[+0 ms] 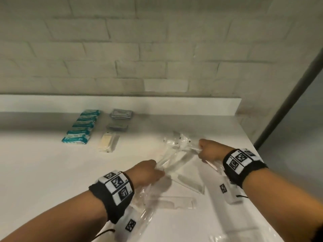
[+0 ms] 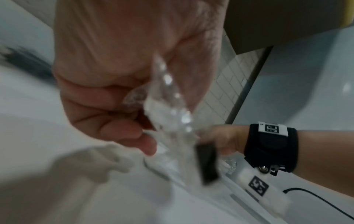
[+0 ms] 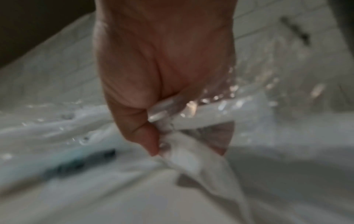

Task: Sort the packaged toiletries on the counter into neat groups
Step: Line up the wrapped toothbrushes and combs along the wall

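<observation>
Both hands hold clear plastic packets above the white counter [image 1: 43, 172]. My left hand [image 1: 148, 172] grips one end of a clear packet with a white item inside [image 1: 173, 161]; the left wrist view shows its fingers [image 2: 122, 131] curled round crinkled plastic [image 2: 168, 115]. My right hand [image 1: 209, 151] grips the clear wrapping of other packets [image 1: 180, 142], and its fingers [image 3: 141, 133] pinch the plastic [image 3: 184, 151] in the right wrist view. More clear packets with white combs [image 1: 176, 201] lie on the counter below the hands.
At the back left a row of several teal packets [image 1: 82, 126] lies next to two grey packets [image 1: 120, 117] and a cream packet [image 1: 108, 142]. A brick wall stands behind the counter's raised ledge [image 1: 122, 103]. The counter's right edge [image 1: 258, 154] runs close to my right wrist.
</observation>
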`<state>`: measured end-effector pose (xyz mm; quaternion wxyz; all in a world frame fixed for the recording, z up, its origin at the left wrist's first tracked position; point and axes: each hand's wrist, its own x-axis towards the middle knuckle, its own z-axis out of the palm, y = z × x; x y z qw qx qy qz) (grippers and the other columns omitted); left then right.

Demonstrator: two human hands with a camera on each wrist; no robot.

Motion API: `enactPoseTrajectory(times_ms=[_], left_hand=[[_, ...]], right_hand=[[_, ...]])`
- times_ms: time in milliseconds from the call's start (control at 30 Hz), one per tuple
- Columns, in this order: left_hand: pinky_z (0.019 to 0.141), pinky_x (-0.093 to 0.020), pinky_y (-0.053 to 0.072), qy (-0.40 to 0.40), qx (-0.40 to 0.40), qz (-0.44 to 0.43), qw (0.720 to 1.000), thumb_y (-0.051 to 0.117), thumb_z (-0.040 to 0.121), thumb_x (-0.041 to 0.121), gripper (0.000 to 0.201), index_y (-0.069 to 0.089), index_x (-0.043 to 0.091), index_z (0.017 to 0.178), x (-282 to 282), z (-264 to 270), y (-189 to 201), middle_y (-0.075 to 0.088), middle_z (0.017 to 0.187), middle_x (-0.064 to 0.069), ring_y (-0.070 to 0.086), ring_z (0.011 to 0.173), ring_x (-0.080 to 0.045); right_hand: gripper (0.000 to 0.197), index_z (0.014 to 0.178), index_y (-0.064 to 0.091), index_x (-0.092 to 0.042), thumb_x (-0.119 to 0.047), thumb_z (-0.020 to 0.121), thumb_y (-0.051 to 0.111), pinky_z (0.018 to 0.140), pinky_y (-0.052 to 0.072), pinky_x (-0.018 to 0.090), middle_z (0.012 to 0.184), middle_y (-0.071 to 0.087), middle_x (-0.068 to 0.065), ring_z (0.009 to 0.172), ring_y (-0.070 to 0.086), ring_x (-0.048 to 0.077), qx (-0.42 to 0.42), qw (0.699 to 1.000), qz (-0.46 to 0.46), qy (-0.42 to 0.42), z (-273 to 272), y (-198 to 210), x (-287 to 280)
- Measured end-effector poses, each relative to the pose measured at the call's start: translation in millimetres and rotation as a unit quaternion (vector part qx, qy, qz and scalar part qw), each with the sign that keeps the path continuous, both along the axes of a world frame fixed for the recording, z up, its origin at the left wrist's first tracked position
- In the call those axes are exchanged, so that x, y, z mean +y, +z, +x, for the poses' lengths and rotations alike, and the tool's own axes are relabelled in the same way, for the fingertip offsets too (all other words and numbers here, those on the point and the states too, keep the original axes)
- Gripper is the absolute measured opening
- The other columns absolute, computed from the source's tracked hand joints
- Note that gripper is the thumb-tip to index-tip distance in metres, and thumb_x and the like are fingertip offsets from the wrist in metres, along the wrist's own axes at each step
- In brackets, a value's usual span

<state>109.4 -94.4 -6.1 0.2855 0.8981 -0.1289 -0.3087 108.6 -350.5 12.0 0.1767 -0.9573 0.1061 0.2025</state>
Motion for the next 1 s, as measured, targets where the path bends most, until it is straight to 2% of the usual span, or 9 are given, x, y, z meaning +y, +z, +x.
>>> enactPoseTrajectory(times_ms=[100, 167, 233, 300, 467, 667, 767, 867, 1000], left_hand=[[0.062, -0.028, 0.046, 0.063, -0.053, -0.047, 0.996, 0.062, 0.086, 0.040, 0.030, 0.052, 0.014, 0.097, -7.7, 32.5, 10.0, 0.064, 0.089, -0.004, 0.061, 0.074, -0.020], [0.067, -0.029, 0.048, 0.079, -0.078, -0.046, 0.993, 0.067, 0.082, 0.043, 0.044, 0.050, 0.012, 0.109, -10.2, 59.1, 14.9, 0.063, 0.096, -0.005, 0.062, 0.080, -0.021], [0.086, -0.030, 0.049, 0.080, -0.081, -0.020, 0.993, 0.073, 0.076, 0.047, 0.075, 0.039, 0.013, 0.134, -6.0, 84.4, 11.5, 0.056, 0.125, -0.009, 0.060, 0.107, -0.023], [0.103, -0.033, 0.042, 0.059, -0.071, 0.015, 0.996, 0.076, 0.073, 0.047, 0.098, 0.020, 0.016, 0.147, 2.4, 100.2, 3.7, 0.044, 0.144, -0.010, 0.050, 0.127, -0.024], [0.107, -0.037, 0.040, 0.021, -0.069, 0.039, 0.997, 0.080, 0.066, 0.042, 0.115, 0.006, 0.028, 0.152, 13.9, 105.2, -16.3, 0.041, 0.148, -0.009, 0.046, 0.132, -0.024], [0.101, -0.036, 0.043, -0.013, -0.147, 0.090, 0.985, 0.080, 0.060, 0.047, 0.108, 0.018, 0.027, 0.146, 8.2, 84.8, -16.4, 0.043, 0.141, -0.007, 0.047, 0.125, -0.025], [0.107, -0.035, 0.038, -0.038, -0.175, 0.132, 0.975, 0.078, 0.064, 0.050, 0.102, 0.023, 0.027, 0.146, 4.7, 73.9, -16.9, 0.016, 0.152, -0.012, 0.038, 0.133, -0.029], [0.109, -0.035, 0.037, -0.053, -0.168, 0.135, 0.975, 0.075, 0.072, 0.039, 0.078, 0.037, 0.033, 0.140, 3.9, 68.5, -17.1, -0.007, 0.158, -0.009, 0.036, 0.136, -0.030], [0.106, -0.033, 0.038, -0.056, -0.167, 0.114, 0.978, 0.071, 0.078, 0.028, 0.056, 0.050, 0.033, 0.130, 5.6, 63.0, -17.6, 0.003, 0.156, -0.008, 0.039, 0.133, -0.030]], right_hand=[[0.040, 0.118, 0.045, -0.008, -0.014, 0.082, 0.061, 0.058, 0.043, 0.025, 0.099, 0.060, 0.007, 0.078, 0.058, 0.017, -0.039, 0.995, 0.068, -0.069, 32.0, 4.4, -2.3], [0.056, 0.126, 0.043, -0.010, -0.020, 0.078, 0.070, 0.072, 0.052, 0.032, 0.112, 0.060, 0.011, 0.094, 0.061, 0.025, -0.048, 0.990, 0.077, -0.107, 48.6, 4.6, -6.7], [0.068, 0.136, 0.039, -0.016, -0.026, 0.077, 0.071, 0.091, 0.049, 0.040, 0.126, 0.050, 0.013, 0.112, 0.054, 0.032, -0.086, 0.986, 0.028, -0.140, 57.7, 3.3, -9.2], [0.061, 0.137, 0.040, -0.020, -0.024, 0.080, 0.062, 0.093, 0.048, 0.041, 0.128, 0.047, 0.013, 0.114, 0.052, 0.034, -0.145, 0.978, 0.003, -0.153, 64.3, 1.2, -5.7], [0.049, 0.137, 0.047, -0.025, -0.018, 0.088, 0.048, 0.092, 0.049, 0.037, 0.132, 0.052, 0.012, 0.112, 0.057, 0.032, -0.122, 0.992, -0.004, 0.021, 69.4, -11.1, 43.2], [0.071, 0.151, 0.019, -0.038, -0.007, 0.091, 0.042, 0.107, 0.040, 0.041, 0.159, 0.017, 0.004, 0.138, 0.033, 0.031, -0.098, 0.983, -0.014, 0.157, 84.6, -14.3, 115.2], [0.065, 0.144, 0.035, -0.036, -0.002, 0.089, 0.043, 0.109, 0.037, 0.041, 0.162, -0.001, 0.001, 0.142, 0.024, 0.031, -0.046, 0.982, -0.040, 0.181, 82.3, -9.7, 124.3], [0.047, 0.127, 0.054, -0.027, -0.003, 0.088, 0.046, 0.106, 0.040, 0.037, 0.159, 0.014, 0.004, 0.135, 0.035, 0.030, -0.074, 0.986, -0.039, 0.141, 76.9, -15.1, 115.4], [0.039, 0.120, 0.060, -0.018, -0.001, 0.089, 0.045, 0.099, 0.045, 0.035, 0.147, 0.032, 0.010, 0.119, 0.052, 0.032, -0.089, 0.994, -0.018, 0.062, 69.5, -11.7, 91.9]])
